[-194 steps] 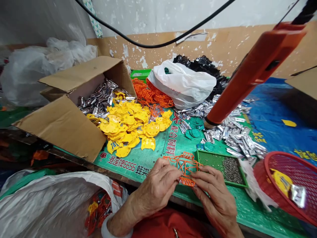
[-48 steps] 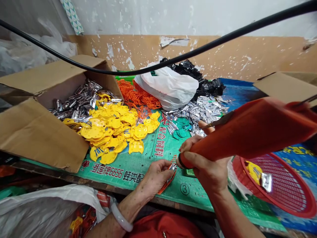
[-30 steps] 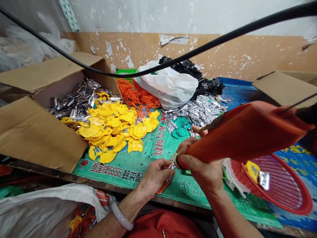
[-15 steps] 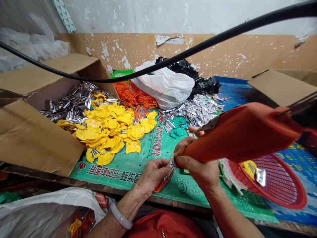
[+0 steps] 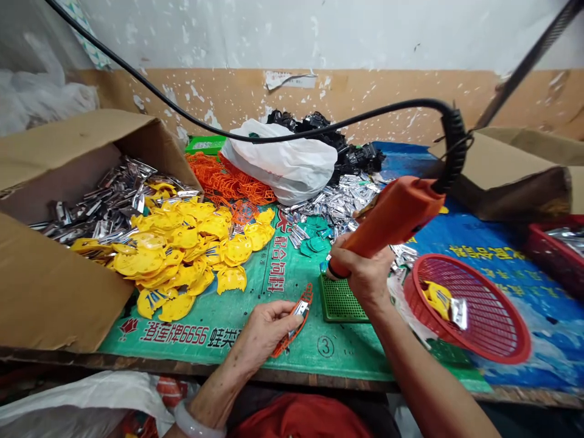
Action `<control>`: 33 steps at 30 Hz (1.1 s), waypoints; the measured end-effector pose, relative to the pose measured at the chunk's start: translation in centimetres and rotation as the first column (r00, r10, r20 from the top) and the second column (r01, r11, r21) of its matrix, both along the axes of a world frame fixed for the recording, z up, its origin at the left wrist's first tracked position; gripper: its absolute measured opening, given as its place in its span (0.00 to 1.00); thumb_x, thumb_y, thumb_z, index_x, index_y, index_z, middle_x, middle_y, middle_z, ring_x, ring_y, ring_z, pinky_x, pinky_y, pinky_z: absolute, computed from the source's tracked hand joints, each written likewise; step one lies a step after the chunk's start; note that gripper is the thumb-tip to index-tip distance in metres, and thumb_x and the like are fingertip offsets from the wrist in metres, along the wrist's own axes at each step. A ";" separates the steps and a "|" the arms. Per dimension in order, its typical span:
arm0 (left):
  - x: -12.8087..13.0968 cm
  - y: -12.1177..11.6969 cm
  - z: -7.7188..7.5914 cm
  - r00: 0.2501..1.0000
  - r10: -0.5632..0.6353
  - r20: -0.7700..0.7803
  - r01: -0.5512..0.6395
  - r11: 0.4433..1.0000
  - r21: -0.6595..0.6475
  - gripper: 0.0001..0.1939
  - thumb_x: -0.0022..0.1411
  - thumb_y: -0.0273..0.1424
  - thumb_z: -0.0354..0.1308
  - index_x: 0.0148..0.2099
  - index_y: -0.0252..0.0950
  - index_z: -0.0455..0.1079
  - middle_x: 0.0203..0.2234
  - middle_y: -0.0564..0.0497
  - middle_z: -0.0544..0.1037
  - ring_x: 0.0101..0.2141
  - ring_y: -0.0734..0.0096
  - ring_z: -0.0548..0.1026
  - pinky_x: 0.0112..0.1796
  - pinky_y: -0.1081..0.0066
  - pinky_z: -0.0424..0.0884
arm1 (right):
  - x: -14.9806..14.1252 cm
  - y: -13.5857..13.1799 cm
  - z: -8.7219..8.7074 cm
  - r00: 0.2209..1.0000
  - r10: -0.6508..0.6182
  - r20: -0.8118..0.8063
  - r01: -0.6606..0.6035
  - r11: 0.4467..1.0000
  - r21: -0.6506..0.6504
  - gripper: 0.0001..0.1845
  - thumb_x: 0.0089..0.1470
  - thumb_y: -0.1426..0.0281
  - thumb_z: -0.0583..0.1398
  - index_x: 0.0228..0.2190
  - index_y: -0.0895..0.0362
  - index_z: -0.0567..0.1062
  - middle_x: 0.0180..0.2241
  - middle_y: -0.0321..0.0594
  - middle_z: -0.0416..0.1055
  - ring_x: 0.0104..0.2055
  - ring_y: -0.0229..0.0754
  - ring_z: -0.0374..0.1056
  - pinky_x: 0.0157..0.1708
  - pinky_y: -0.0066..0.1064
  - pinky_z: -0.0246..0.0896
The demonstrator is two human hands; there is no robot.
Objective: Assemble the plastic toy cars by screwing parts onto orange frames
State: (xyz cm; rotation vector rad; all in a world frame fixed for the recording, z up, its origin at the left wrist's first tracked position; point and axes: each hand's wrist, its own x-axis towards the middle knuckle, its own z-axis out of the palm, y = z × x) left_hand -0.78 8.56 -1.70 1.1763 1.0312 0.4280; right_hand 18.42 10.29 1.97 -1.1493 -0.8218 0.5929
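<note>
Two-handed bench work seen from the wearer's head. The left hand [image 5: 267, 331] pinches an orange frame [image 5: 300, 328] between thumb and fingers, which are clamped on it; a silver strip [image 5: 300, 308] lies along the frame, just beyond the fingertips. The frame stands tilted above the near part of a green printed sheet [image 5: 365, 356]; whether it touches the sheet cannot be told. The right hand [image 5: 365, 274] is wrapped around the lower end of a red-orange tool [image 5: 395, 210], its fingers closed about the grip. The tool slants up to the right, joined at its top to a black cable [image 5: 264, 140]. Its lower end is over the far side of a green perforated tray [image 5: 344, 298], to the right of the frame and apart from it.

To the left, yellow parts [image 5: 182, 243] spill from a cardboard box [image 5: 55, 292]. Beyond lie an orange heap [image 5: 228, 176], a white bag [image 5: 278, 158], black parts [image 5: 365, 161] and loose silver pieces [image 5: 342, 198], with green pieces [image 5: 314, 234] nearer. To the right, a red basket [image 5: 493, 304] holds a yellow piece [image 5: 438, 298] and a silver piece [image 5: 458, 313].
</note>
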 end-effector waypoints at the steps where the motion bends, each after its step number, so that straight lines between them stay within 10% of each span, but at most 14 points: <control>1: 0.0 0.0 0.0 1.000 0.003 -0.009 -0.003 1.000 -0.001 0.17 0.52 0.40 0.63 0.40 0.34 0.78 0.22 0.56 0.72 0.23 0.76 0.64 0.26 0.75 0.56 | -0.1 0.1 0.0 1.000 0.002 0.004 -0.002 1.000 -0.002 0.07 0.32 0.73 0.68 0.18 0.57 0.74 0.17 0.31 0.67 0.18 0.35 0.61 0.18 0.29 0.59; 20: 0.4 0.1 0.2 0.996 0.094 0.004 -0.093 0.995 -0.022 0.39 0.50 0.38 0.64 0.62 0.33 0.59 0.20 0.63 0.64 0.14 0.82 0.59 0.16 0.77 0.54 | -0.4 0.3 -0.2 0.998 0.001 0.067 0.005 0.996 -0.092 0.08 0.32 0.70 0.68 0.16 0.56 0.73 0.16 0.31 0.66 0.20 0.36 0.62 0.20 0.29 0.59; 33: 0.5 -0.4 0.2 0.999 0.026 -0.035 -0.017 0.970 0.244 0.24 0.55 0.35 0.59 0.54 0.34 0.72 0.24 0.56 0.71 0.25 0.75 0.66 0.27 0.74 0.62 | -0.6 0.3 -0.7 0.995 -0.001 0.101 0.011 0.996 -0.093 0.08 0.33 0.69 0.68 0.17 0.57 0.73 0.16 0.31 0.67 0.20 0.36 0.62 0.22 0.30 0.60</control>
